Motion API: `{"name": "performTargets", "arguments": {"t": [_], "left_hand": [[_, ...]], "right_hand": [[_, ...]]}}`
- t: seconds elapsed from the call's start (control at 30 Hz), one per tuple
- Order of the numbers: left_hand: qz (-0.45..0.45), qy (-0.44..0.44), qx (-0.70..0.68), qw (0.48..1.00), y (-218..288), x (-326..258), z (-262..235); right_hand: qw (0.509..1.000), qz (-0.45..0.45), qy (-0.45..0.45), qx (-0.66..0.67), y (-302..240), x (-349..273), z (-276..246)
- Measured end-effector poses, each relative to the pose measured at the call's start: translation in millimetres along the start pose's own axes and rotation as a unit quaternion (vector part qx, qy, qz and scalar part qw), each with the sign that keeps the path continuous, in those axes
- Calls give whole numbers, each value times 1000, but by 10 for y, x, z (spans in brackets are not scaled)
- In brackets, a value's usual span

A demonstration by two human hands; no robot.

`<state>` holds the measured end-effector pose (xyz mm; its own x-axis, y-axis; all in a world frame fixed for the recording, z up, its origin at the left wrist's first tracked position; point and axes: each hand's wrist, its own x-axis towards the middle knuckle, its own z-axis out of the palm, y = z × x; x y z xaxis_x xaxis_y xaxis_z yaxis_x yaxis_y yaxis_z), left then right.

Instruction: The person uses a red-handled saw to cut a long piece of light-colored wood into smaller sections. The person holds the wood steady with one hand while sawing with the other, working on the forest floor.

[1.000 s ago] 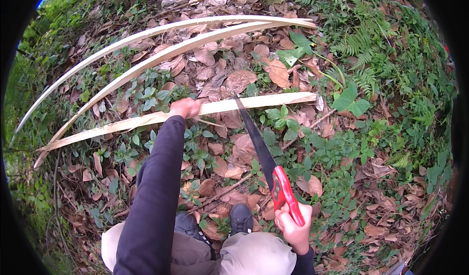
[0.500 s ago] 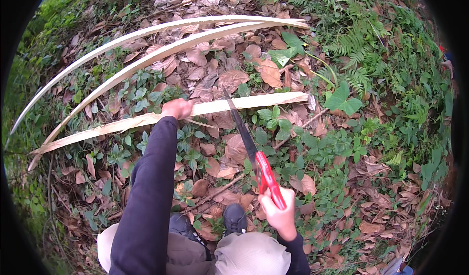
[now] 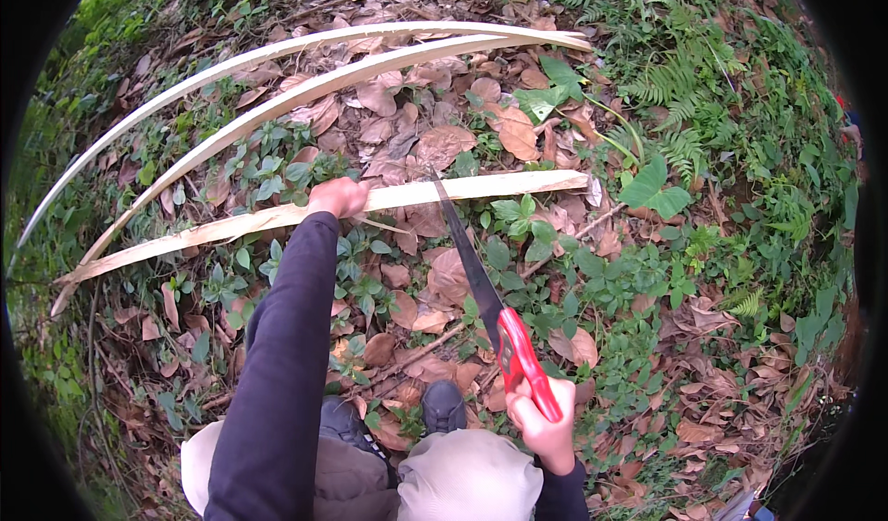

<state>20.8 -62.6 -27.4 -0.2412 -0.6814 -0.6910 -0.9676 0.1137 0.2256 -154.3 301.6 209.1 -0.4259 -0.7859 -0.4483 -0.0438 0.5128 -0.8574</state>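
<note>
I see the left hand point(image 3: 338, 196) clenched on a pale split wood strip point(image 3: 462, 191), pinning it to the ground. The right hand point(image 3: 544, 429) grips a red-handled saw point(image 3: 481, 285), with the blade tip touching the strip's top edge. Two longer strips point(image 3: 305, 86) lie beyond. Ground is dead leaves point(image 3: 444, 142) and green weeds point(image 3: 684, 151).

pale split wooden strip point(image 3: 462, 191) flat on leafy ground point(image 3: 647, 336), two longer pale curved strips point(image 3: 305, 68) behind it, red-handled saw point(image 3: 486, 294) crossing its right half

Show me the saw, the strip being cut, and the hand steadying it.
saw point(image 3: 518, 359): head view, red handle.
pale wooden strip point(image 3: 490, 188): head view, right stretch.
left hand point(image 3: 338, 197): head view, back of hand.
</note>
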Motion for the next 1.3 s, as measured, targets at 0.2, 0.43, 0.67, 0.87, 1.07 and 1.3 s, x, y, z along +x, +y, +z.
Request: {"name": "performTargets", "arguments": {"t": [0.2,0.43,0.67,0.87,1.07,1.3], "left_hand": [[11,18,-18,1000,-90,-29,10],[12,-10,1,1000,50,-70,4],[-3,9,7,1000,43,-28,-12],[12,17,-8,1000,-113,17,50],[0,21,-9,1000,44,-58,-25],[4,10,-3,1000,32,-66,5]], "right_hand": [[998,-52,6,-41,39,193,167],[991,-108,61,-56,372,559,282],[999,-38,28,-7,75,-92,97],[997,-68,26,-42,245,248,231],[1000,4,9,25,-25,40,55],[998,-58,37,-15,461,465,235]]}}
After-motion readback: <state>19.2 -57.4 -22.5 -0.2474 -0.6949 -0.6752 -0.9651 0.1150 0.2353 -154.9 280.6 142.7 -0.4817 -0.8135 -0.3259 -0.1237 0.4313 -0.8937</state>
